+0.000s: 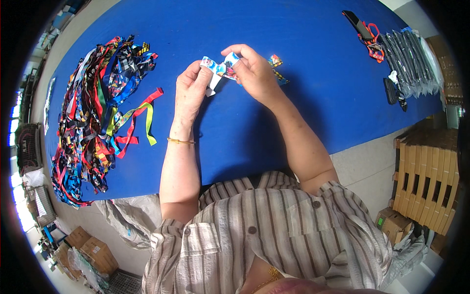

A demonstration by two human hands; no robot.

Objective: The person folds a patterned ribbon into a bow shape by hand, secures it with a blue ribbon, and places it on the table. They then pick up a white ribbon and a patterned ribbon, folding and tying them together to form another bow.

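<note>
Folding step judged in hand: printed ribbon strip [219,68] pinched between left hand [190,87] and right hand [252,71], both grips closed on it, above blue desk [303,108]. Ribbon heap [95,117] lies toward left edge. Next move needs steady pinch.

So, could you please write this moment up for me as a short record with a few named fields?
surface: blue table
left hand: pinches one end of a printed ribbon piece
right hand: grips the same ribbon piece from the other side, fingers curled over it
far left: heap of multicoloured ribbons, a few strands trailing toward the middle
behind right hand: small patterned ribbon scrap
far right: stack of clear packets, with scissors beside it
off table, right: cardboard boxes
</note>
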